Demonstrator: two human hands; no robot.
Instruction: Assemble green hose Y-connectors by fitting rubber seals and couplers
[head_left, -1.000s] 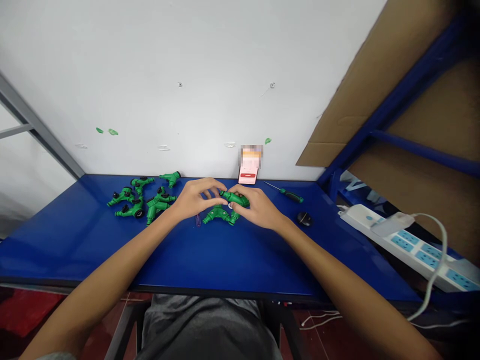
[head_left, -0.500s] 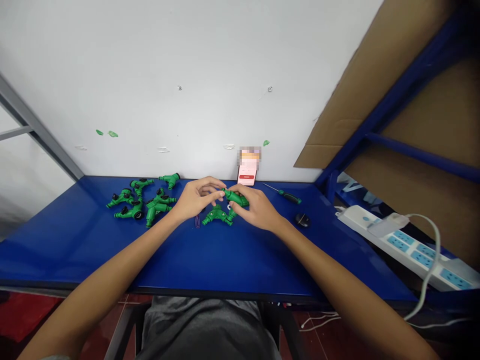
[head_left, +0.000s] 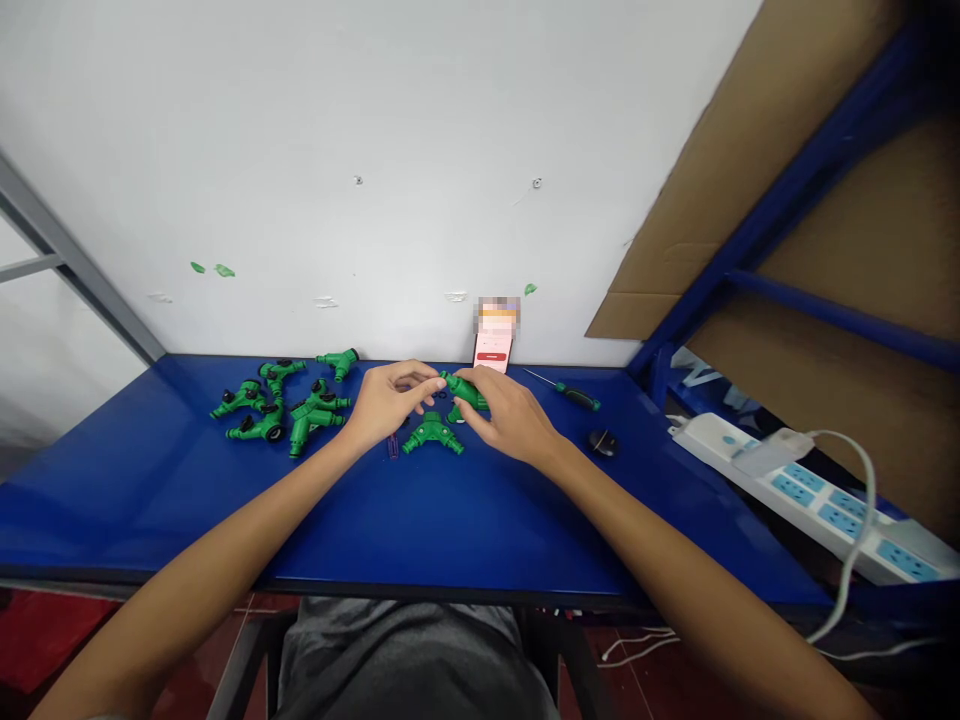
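Note:
My right hand (head_left: 510, 408) is closed around a green plastic hose splitter (head_left: 463, 388), held just above the table with one end pointing left. At that end, the thumb and fingertips of my left hand (head_left: 391, 402) are pinched together. Whatever they hold, if anything, is too small to make out. Part of the splitter is hidden under my right fingers. In front of my hands, a second green Y-shaped piece (head_left: 433, 430) lies on the blue table (head_left: 420, 520). Beside it on the left is a small purple item (head_left: 392, 446).
Several green fittings with black parts (head_left: 307, 415) lie grouped at the left. A phone (head_left: 493, 345) leans on the wall behind my hands. To the right are a screwdriver (head_left: 577, 396), a small black object (head_left: 602, 442) and a white power strip (head_left: 787, 485).
The held splitter has shifted slightly left within my hands. My left fingers have closed in at its end. The other table items stay in place.

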